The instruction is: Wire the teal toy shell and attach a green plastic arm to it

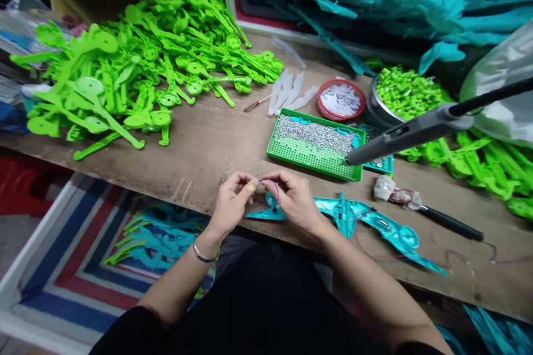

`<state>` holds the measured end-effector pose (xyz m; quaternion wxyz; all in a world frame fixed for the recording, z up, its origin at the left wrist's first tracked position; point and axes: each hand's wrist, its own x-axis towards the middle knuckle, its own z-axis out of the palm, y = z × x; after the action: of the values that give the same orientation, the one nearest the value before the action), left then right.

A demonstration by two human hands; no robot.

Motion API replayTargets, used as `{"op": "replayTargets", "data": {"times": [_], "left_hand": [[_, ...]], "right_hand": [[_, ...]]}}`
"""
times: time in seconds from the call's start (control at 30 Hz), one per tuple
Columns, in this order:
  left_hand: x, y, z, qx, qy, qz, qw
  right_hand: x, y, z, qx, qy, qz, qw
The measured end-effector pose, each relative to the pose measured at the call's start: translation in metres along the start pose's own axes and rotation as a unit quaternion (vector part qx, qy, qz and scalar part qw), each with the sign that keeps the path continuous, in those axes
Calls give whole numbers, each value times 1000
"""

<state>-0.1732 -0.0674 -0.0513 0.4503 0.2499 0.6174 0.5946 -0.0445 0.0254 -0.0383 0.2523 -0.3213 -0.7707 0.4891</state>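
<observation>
Black shirt (266,299) cut off; left fingers (246,189), right fingers (283,178) pinch purple wire (270,179), tip hidden

A black top (266,310) is worn, its plain dark cloth seen at six o'clock. The left sleeve (129,328) is cut short, towards half past seven; the right sleeve (410,348) (only its edge is shown) is found near half past four. A slim silvery bracelet (200,254) is worn around the left wrist (210,240), at seven o'clock.

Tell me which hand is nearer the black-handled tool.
Right: the right hand is left of the black-handled tool, by the turquoise part; the left hand is farther left.
</observation>
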Motion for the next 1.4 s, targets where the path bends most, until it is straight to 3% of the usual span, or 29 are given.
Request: {"op": "replayTargets", "data": {"times": [0.13, 0.2, 0.27, 0.33, 0.5, 0.7, 0.8, 0.9, 0.97, 1.03, 1.07, 1.13, 1.27, 1.4], "left_hand": [[25, 2, -13, 55, -54, 49, 996], [57, 10, -30, 139, -33, 122, 982], [99, 27, -53, 274, 49, 213, 936], [142, 51, -73, 385, 90, 256, 882], [221, 98, -90, 406, 58, 273, 870], [263, 109, -79, 389, 65, 243, 886], [249, 115, -78, 364, 67, 220, 903], [201, 109, -74, 314, 31, 162, 935], [156, 93, -67, 241, -43, 83, 966], [112, 68, -55, 191, -71, 41, 978], [93, 53, -48, 104, -70, -2, 992], [64, 26, -35, -14, -74, -71, 995], [40, -9, -15, -92, -29, -95, 991], [34, -19, -2, -83, 7, -69, 994]], "right_hand": [[-4, 0, -20, -26, 38, 15, 999], [-9, 1, -32, -54, 56, 20, 997], [-17, 3, -42, -79, 65, 20, 995], [-26, 5, -47, -101, 71, 13, 992], [-41, 11, -45, -129, 84, 14, 988], [-43, 12, -51, -148, 113, 13, 982], [-41, 12, -58, -156, 125, 4, 980], [-37, 14, -56, -168, 134, -18, 976], [-33, 18, -48, -179, 125, -33, 975], [-30, 25, -39, -181, 108, -41, 977], [-29, 28, -34, -179, 101, -42, 978], [-29, 35, -28, -170, 95, -36, 980], [-32, 43, -24, -156, 112, -15, 981], [-33, 44, -25, -147, 128, 1, 981]]}}
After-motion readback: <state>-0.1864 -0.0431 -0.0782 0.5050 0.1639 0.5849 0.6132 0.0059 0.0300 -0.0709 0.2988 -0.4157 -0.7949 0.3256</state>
